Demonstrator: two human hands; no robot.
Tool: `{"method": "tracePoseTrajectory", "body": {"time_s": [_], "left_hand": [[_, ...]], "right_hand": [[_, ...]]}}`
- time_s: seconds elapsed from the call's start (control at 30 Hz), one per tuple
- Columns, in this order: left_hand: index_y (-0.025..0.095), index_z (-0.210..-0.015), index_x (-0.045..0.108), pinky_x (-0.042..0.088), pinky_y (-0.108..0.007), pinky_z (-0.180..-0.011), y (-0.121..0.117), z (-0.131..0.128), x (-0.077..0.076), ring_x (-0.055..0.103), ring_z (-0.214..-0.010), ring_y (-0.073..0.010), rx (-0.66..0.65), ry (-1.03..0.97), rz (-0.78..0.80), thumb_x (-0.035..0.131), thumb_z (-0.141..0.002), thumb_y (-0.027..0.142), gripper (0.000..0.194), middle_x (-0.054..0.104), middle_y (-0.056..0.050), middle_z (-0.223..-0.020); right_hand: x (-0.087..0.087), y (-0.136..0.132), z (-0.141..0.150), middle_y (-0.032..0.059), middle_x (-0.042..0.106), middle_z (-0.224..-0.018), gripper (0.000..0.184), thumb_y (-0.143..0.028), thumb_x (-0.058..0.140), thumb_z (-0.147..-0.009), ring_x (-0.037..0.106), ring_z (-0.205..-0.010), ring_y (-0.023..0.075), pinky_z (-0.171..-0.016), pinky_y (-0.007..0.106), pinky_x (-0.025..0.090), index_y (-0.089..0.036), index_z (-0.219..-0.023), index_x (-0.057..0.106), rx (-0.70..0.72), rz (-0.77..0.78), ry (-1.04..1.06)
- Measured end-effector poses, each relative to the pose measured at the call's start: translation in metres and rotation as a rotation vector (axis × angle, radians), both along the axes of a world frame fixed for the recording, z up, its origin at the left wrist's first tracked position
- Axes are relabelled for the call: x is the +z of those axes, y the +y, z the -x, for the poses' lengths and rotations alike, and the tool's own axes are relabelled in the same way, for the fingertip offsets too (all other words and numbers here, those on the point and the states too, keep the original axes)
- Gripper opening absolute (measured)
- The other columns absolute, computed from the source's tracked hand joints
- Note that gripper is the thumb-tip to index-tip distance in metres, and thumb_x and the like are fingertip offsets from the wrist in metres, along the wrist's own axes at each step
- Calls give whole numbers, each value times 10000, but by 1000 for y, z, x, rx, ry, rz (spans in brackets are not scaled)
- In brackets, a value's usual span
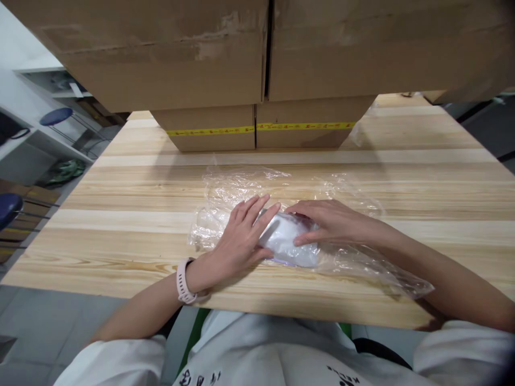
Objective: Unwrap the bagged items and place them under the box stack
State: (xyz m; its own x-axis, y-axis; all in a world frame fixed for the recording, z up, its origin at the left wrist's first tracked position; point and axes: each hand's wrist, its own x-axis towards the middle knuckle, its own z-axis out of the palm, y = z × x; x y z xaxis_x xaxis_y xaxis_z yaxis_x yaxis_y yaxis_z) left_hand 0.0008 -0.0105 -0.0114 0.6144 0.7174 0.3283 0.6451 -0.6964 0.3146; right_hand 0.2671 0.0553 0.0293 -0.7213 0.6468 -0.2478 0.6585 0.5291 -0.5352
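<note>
A pale blue-white packet (286,241) lies on the wooden table under clear plastic film; what it contains I cannot make out. My left hand (243,230), with a pink watch (184,281) at the wrist, rests against the packet's left side, fingers stretched out and slightly apart. My right hand (322,221) spans the packet's right end, its thumb on the near side and its fingers bent over the far side. Crinkled clear plastic film (237,187) spreads out around both hands, and a loose end trails under my right forearm.
Large cardboard boxes (161,59) are stacked at the back of the wooden table (120,214), overhanging smaller boxes (217,120) banded with yellow tape. On the left are a blue stool (56,116) and shelves (24,142). The table's near edge runs just before my body.
</note>
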Motion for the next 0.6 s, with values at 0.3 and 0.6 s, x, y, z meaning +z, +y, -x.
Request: {"method": "tracePoseTrajectory", "body": {"time_s": [0.3,0.6], "left_hand": [[281,-1679,21,230,-636,-1250,9,11,8,347,-1517,-397,4,22,-28,672,-919,613,1054,406,-191,-1631],[284,-1358,643,438,-486,-1143,5,23,41,695,-1027,-222,-208,-172,276,675,-985,457,413,783,-46,-1110]], "right_hand": [[-10,-9,5,87,765,-1059,231,-269,516,-1055,667,-959,220,-821,360,522,-214,-1063,740,76,-406,413],[27,-54,8,51,753,-963,226,-148,496,-1044,680,-790,136,-670,250,485,-207,-1082,711,318,-204,475]]}}
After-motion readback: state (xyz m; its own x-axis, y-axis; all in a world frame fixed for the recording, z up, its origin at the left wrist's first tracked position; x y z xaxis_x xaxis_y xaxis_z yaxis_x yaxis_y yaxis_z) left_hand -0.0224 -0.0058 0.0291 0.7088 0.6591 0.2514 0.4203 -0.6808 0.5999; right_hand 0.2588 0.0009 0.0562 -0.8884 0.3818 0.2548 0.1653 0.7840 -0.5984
